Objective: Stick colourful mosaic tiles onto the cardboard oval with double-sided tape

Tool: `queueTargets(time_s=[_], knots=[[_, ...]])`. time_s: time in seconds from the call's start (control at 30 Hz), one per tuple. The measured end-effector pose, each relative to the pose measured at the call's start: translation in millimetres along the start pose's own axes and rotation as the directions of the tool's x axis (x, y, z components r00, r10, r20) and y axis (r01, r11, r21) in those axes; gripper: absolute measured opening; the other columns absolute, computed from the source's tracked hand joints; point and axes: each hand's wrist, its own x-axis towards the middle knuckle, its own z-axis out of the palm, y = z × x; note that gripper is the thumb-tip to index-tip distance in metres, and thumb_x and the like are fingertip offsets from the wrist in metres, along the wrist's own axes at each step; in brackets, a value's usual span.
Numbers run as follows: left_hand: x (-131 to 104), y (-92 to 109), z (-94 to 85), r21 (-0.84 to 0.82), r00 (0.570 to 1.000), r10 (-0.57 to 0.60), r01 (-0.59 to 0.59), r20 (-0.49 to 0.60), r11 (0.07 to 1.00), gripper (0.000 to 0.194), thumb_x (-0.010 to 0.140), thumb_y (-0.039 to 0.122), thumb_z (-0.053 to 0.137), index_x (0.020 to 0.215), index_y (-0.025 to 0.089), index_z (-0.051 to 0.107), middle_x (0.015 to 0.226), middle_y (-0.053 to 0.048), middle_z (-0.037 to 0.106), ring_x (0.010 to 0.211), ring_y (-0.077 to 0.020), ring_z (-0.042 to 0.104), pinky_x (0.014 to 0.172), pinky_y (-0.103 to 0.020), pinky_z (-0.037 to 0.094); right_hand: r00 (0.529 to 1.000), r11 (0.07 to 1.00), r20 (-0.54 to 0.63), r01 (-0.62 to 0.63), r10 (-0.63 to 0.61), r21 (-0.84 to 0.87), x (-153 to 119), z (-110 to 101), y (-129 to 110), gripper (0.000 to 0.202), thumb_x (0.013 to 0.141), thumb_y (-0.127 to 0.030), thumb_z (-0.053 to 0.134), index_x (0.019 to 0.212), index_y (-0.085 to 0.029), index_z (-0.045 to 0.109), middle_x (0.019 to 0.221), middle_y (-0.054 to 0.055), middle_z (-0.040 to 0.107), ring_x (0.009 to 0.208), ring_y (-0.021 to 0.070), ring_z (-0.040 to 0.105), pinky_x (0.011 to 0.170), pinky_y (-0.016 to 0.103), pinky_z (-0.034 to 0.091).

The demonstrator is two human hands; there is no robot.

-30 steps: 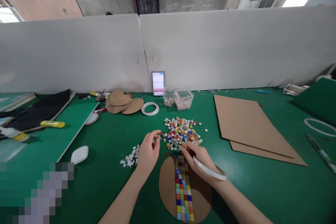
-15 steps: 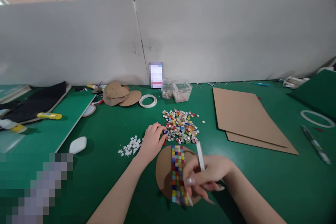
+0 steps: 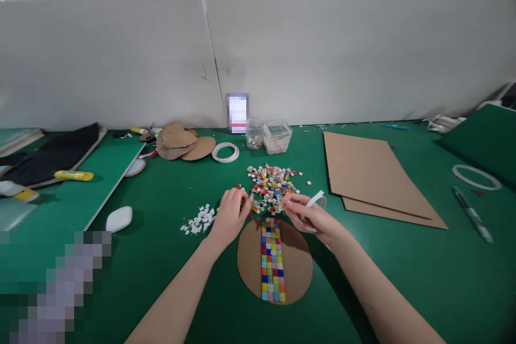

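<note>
A round cardboard disc (image 3: 250, 266) lies on the green table in front of me, with a band of colourful mosaic tiles (image 3: 272, 263) running down its middle. Beyond it is a heap of loose mosaic tiles (image 3: 271, 183). My left hand (image 3: 231, 215) rests at the heap's left edge, thumb and fingers pinched together; whatever is between them is too small to make out. At the heap's near right side, my right hand (image 3: 310, 217) is closed around a curled, narrow white strip (image 3: 315, 198) that looks like tape. Its fingertips reach the tiles.
White scraps (image 3: 199, 220) lie left of my left hand, near a white rounded case (image 3: 119, 219). Farther back are a white tape roll (image 3: 225, 152), stacked cardboard discs (image 3: 175, 140), a clear box (image 3: 278, 136) and a phone (image 3: 237, 113). Cardboard sheets (image 3: 366, 172) lie to the right.
My right hand has moved away from the tiled band up to the loose tile heap, keeping the white strip. The whole band is now uncovered. My left hand has barely shifted.
</note>
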Motion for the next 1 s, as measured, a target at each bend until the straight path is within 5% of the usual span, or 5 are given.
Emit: queueTargets(time_s=[0.3, 0.5, 0.63, 0.73, 1.0], knots=[[0, 2, -3.6, -0.159, 0.991, -0.102, 0.087, -0.089, 0.983, 0.024, 0.091, 0.033, 0.037, 0.081, 0.019, 0.052, 0.079, -0.003, 0.054, 0.076, -0.0159, 0.053, 0.067, -0.027, 0.043, 0.994, 0.923, -0.065, 0.061, -0.093, -0.38, 5, 7, 8, 0.029, 0.082, -0.045, 0.052, 0.076, -0.017, 0.058, 0.045, -0.007, 0.043, 0.036, 0.0052, 0.034, 0.037, 0.019, 0.025], [2, -2, -3.0, -0.327, 0.985, -0.169, 0.15, -0.032, 0.933, 0.029, 0.092, 0.033, 0.033, 0.11, 0.024, 0.053, 0.103, -0.005, 0.061, 0.088, -0.0162, 0.059, 0.068, -0.025, 0.048, 0.993, 0.915, -0.108, 0.0, -0.048, -0.404, 7, 10, 11, 0.031, 0.081, -0.047, 0.051, 0.079, -0.017, 0.056, 0.043, -0.008, 0.044, 0.034, 0.0056, 0.036, 0.037, 0.019, 0.027], [3, -6, -8.7, -0.249, 0.982, -0.181, 0.16, -0.062, 0.955, 0.024, 0.089, 0.034, 0.039, 0.099, 0.021, 0.056, 0.095, -0.005, 0.062, 0.085, -0.0177, 0.057, 0.068, -0.027, 0.047, 0.99, 0.908, -0.135, -0.011, -0.05, -0.42, 9, 9, 12, 0.031, 0.081, -0.047, 0.05, 0.078, -0.017, 0.053, 0.04, -0.008, 0.043, 0.032, 0.0059, 0.036, 0.036, 0.019, 0.027], [2, -6, -13.8, -0.108, 0.996, -0.09, 0.091, 0.013, 0.99, 0.019, 0.084, 0.036, 0.048, 0.086, 0.02, 0.058, 0.088, -0.005, 0.058, 0.086, -0.0202, 0.053, 0.073, -0.033, 0.044, 0.987, 0.899, -0.139, 0.006, -0.075, -0.437, 10, 8, 14, 0.031, 0.081, -0.048, 0.05, 0.076, -0.017, 0.052, 0.04, -0.008, 0.044, 0.031, 0.0058, 0.035, 0.035, 0.019, 0.027], [-1, -6, -15.3, -0.082, 0.979, -0.024, 0.042, 0.204, 0.996, 0.019, 0.085, 0.035, 0.047, 0.096, 0.023, 0.057, 0.094, -0.005, 0.053, 0.094, -0.023, 0.047, 0.077, -0.036, 0.042, 0.981, 0.899, -0.166, 0.019, -0.101, -0.437, 10, 9, 13, 0.031, 0.081, -0.048, 0.049, 0.07, -0.018, 0.05, 0.038, -0.008, 0.043, 0.031, 0.0063, 0.035, 0.036, 0.02, 0.027]])
